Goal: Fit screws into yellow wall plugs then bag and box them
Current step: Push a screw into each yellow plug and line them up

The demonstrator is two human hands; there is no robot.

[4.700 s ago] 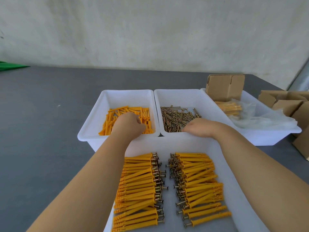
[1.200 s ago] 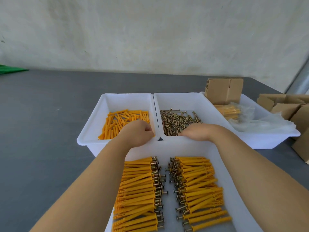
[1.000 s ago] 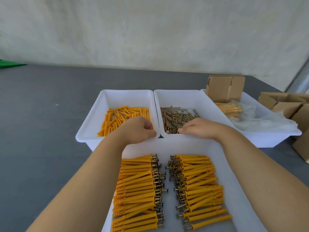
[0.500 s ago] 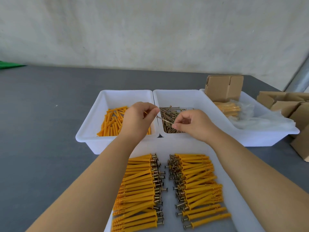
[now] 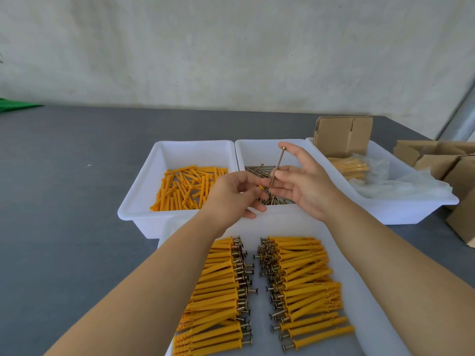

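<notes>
Because the stock is sorted for quick reach, loose plugs (image 5: 189,187) are kept in the left bin (image 5: 144,199) and loose screws (image 5: 259,170) in the middle bin (image 5: 257,147), each just beyond the hand that draws from it. The left hand (image 5: 232,195) is raised over the seam between these bins, its fingers curled; a small yellow tip shows at the fingertips, so a plug is judged to be pinched there, though most of it is hidden. One screw (image 5: 277,167) is pinched low on its shank by the right hand (image 5: 305,181), head up and point down toward the left hand, apparently lined up for insertion; the other fingers are spread loosely open. In the near tray (image 5: 288,224) finished pairs (image 5: 259,286) are laid in two rows, heads facing inward. At far right, bagged sets (image 5: 347,167) and a carton (image 5: 343,136) are held in a third bin (image 5: 411,206), ready for boxing.
</notes>
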